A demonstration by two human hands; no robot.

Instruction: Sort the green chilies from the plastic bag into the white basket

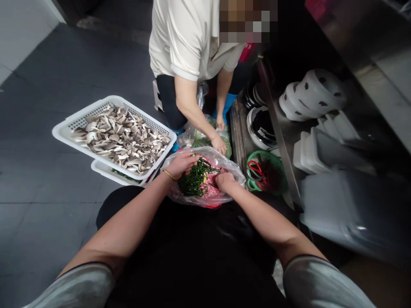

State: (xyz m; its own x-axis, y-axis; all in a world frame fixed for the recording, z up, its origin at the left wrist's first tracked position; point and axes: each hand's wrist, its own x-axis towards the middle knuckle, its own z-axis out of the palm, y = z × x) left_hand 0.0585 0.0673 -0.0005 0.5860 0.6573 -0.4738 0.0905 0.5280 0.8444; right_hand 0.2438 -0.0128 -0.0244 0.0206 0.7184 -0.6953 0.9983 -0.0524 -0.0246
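A clear plastic bag [236, 170] lies open in front of me, lining something pink or red. Dark green cut stems [194, 179] fill its left part. My left hand [184, 164] is at the bag's left side, its fingers pinched together over the green stems; what they grip is too small to make out for certain, perhaps a stem. On the right of the stems my right hand [225, 182] reaches into the bag with curled fingers, next to a dark thin stem. Its fingertips are partly hidden.
A white basket [61, 131] of sliced mushrooms [120, 139] stands at the left, above another white tray [104, 170]. Opposite, a person in a white shirt [184, 38] handles a bag of greens [208, 132]. At the right are a green basket [279, 169], red-handled scissors [257, 169] and shelved containers [321, 149].
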